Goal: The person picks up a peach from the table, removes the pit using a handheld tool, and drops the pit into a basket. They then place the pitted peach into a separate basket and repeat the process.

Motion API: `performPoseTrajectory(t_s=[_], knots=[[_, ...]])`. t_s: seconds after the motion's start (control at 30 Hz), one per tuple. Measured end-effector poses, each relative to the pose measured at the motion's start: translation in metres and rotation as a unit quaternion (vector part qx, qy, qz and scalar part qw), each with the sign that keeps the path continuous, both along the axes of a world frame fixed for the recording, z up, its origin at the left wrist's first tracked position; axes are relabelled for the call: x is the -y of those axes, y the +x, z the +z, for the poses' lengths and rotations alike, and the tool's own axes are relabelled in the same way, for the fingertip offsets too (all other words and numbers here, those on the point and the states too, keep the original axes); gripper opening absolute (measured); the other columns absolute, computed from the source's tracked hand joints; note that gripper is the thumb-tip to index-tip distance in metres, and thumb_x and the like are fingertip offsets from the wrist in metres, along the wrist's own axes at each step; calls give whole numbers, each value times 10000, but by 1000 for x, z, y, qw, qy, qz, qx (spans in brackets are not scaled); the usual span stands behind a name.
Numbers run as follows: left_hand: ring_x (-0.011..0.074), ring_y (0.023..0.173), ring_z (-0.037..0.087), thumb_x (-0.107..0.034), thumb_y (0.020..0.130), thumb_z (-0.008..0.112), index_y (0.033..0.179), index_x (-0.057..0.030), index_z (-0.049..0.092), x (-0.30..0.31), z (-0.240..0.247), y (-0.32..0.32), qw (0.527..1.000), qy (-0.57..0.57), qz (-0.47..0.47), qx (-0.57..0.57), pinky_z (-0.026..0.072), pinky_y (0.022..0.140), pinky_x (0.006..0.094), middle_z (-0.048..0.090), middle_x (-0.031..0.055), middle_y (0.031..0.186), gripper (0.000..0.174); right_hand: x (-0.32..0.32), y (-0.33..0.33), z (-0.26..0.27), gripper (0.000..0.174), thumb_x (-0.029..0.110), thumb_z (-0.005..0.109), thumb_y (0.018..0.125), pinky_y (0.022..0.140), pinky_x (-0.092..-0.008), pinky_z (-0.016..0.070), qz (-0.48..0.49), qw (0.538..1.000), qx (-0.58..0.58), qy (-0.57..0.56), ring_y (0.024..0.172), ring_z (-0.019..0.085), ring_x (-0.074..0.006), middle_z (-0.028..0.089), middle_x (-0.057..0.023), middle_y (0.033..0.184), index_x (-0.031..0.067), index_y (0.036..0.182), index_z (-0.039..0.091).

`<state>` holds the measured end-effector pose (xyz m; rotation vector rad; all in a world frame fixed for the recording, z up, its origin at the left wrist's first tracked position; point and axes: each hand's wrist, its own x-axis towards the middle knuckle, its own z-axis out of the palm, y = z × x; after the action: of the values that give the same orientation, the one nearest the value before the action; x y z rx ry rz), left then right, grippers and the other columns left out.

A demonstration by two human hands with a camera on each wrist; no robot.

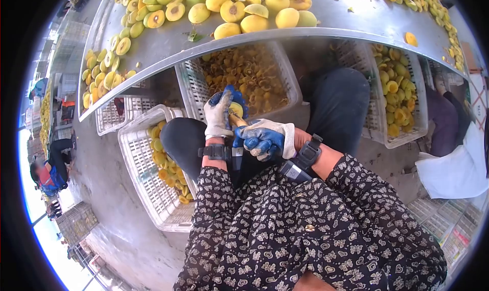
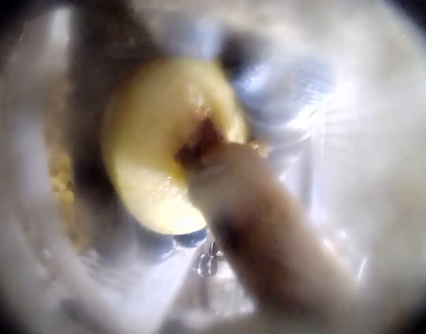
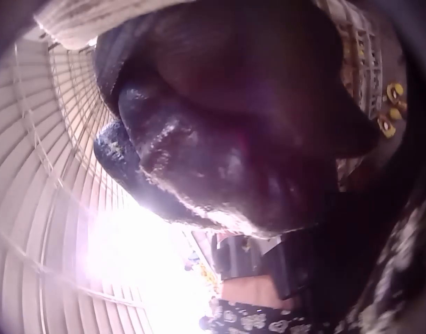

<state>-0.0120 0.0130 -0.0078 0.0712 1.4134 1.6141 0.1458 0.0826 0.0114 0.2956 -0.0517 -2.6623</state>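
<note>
The gloved left hand (image 1: 219, 115) holds a yellow fruit half (image 1: 236, 109), with blue fingertips curled round its far side. In the left wrist view the fruit half (image 2: 147, 153) shows a dark reddish hollow at its centre, where the end of a wooden handle-like tool (image 2: 269, 229) meets it. The right hand (image 1: 266, 139), in a blue-coated glove, is curled round the tool's (image 1: 237, 120) near part. In the right wrist view the right hand (image 3: 213, 153) has its fingers folded; the tool's working tip is hidden.
A metal table (image 1: 336, 23) bearing many halved fruits (image 1: 233, 11) spans the front. Below it a crate (image 1: 293, 79) holds brownish scraps, between the knees. Crates of fruit pieces stand at left (image 1: 147, 189) and right (image 1: 420, 95). Another person (image 1: 51, 174) is at far left.
</note>
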Motion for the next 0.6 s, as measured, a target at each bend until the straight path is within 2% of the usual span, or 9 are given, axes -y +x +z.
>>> performPoseTrajectory(t_s=[0.03,0.1,0.2,0.27,0.4,0.5,0.53,0.57,0.6], knots=[[191,585,615,-168,800,691,876,36,633,2,-14,-5,1000,-3,0,0,509,529,307,649,98,753,226,0,-3,1,153,190,421,950,434,-189,375,7,1000,12,-8,452,441,-29,513,56,656,81,910,521],[204,554,609,-175,809,682,866,30,632,-3,-36,-9,987,23,119,-109,510,496,323,644,103,734,218,1,-5,2,172,195,410,955,429,-185,373,10,1000,25,-12,450,436,-28,512,54,656,75,913,525],[205,544,606,-158,808,683,865,24,633,-4,-17,-2,988,48,135,-59,514,500,319,639,98,720,197,4,-9,0,198,207,407,956,414,-175,369,-70,993,13,91,449,444,-34,519,40,658,62,902,529],[209,540,608,-140,811,676,854,27,630,-3,-27,-6,985,35,156,-67,515,499,319,641,99,721,179,4,-11,-5,211,218,412,952,396,-171,366,-30,999,17,-35,444,444,-39,522,29,658,62,879,534],[205,575,622,-174,791,698,866,15,626,-3,-5,5,997,-48,63,-14,531,536,319,637,91,736,215,-9,-1,-4,122,153,492,907,384,-182,374,4,996,29,83,510,497,-51,525,31,659,66,838,541],[231,599,636,-145,803,675,850,30,626,-7,-4,11,995,-95,3,6,543,552,343,647,114,733,187,-17,0,-18,45,87,541,858,403,-192,376,46,997,26,60,552,516,-57,531,27,664,54,834,558],[231,599,636,-145,803,675,850,30,626,-6,-11,10,996,-94,4,7,543,552,343,647,114,733,187,-20,1,-10,21,65,550,837,419,-195,375,104,956,4,276,556,511,-55,532,26,666,54,833,567],[237,602,637,-151,807,673,844,31,628,-5,-20,9,995,-95,-21,27,543,556,353,647,120,727,190,-22,1,-5,26,43,560,815,435,-198,374,155,866,-18,475,561,506,-53,534,24,668,54,832,576],[244,605,639,-156,811,670,837,32,629,-4,-27,7,993,-97,-49,47,543,560,363,646,126,721,194,-23,1,-12,26,43,560,815,435,-198,374,154,868,-16,473,561,506,-53,534,24,668,54,832,576]])
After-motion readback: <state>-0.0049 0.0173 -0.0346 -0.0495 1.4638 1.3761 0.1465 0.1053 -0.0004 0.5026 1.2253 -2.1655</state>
